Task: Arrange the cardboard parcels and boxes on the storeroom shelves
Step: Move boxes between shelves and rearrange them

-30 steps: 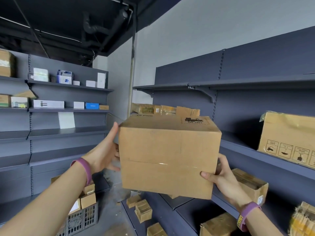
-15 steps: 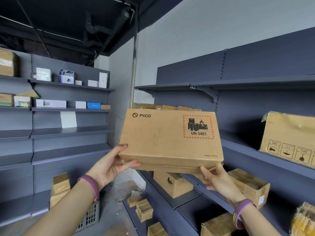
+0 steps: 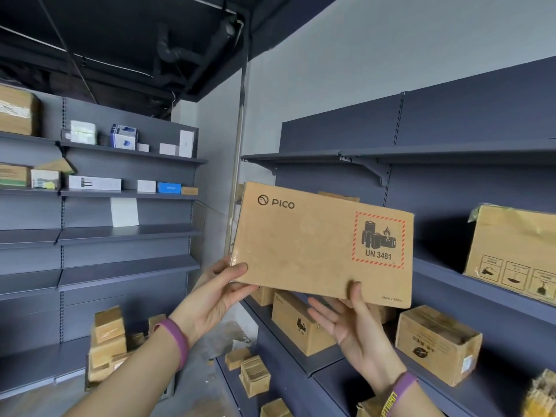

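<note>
Before the right shelf unit (image 3: pixel 451 153), the PICO box (image 3: pixel 301 245) hangs unshelved: left hand (image 3: pixel 216 293) pinches its lower corner, right hand (image 3: pixel 346 320) props it open-palmed. Stacked boxes (image 3: pixel 108 335) left of the unit await.

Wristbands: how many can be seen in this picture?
2. The left wristband, purple, is at the lower centre; the right wristband, purple with yellow letters, is at the lower right. Both are below the box. None seems hidden.
</note>
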`<state>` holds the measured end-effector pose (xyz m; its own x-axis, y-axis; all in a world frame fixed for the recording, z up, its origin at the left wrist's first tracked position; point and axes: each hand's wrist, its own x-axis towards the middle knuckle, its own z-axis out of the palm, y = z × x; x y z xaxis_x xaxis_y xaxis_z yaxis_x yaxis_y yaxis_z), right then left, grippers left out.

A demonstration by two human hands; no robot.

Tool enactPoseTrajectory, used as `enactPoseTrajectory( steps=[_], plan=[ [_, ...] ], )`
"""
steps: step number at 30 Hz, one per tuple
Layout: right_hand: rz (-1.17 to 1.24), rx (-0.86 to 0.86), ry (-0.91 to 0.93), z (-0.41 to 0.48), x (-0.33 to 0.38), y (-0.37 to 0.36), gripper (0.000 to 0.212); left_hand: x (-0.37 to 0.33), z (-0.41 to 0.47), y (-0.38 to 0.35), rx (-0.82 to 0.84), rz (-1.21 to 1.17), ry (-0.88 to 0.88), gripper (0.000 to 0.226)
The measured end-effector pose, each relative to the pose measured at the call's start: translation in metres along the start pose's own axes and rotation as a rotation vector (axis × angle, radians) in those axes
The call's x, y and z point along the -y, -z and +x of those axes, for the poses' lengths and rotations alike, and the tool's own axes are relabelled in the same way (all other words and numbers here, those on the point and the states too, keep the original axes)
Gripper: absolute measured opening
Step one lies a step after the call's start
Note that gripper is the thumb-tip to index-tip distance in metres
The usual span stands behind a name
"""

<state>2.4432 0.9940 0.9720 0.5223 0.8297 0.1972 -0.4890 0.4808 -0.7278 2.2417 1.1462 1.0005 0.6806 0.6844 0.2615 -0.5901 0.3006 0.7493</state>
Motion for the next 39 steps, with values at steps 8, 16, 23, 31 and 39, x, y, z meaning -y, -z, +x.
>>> enactPoseTrajectory(
  steps=[8,16,23,31,39],
  plan=[
    [0.164,-0.049,0.078,0.005,0.002,-0.005,0.047,0.019,-0.007,-0.004,0.016,0.317,-0.005,0.129],
    [0.247,-0.106,0.117,0.006,0.011,0.002,0.063,0.017,-0.006,-0.013,-0.056,0.352,-0.134,0.065],
    [0.177,-0.096,0.081,0.008,0.012,0.007,0.057,0.003,0.011,-0.001,-0.199,-0.028,0.090,0.070],
    [0.095,-0.167,0.032,0.014,0.013,0.004,0.065,0.015,0.009,-0.012,-0.314,-0.217,0.063,0.066],
    [-0.017,0.100,0.095,0.005,-0.008,-0.006,0.087,0.031,0.023,-0.021,-0.422,-0.111,-0.146,0.053]
  ],
)
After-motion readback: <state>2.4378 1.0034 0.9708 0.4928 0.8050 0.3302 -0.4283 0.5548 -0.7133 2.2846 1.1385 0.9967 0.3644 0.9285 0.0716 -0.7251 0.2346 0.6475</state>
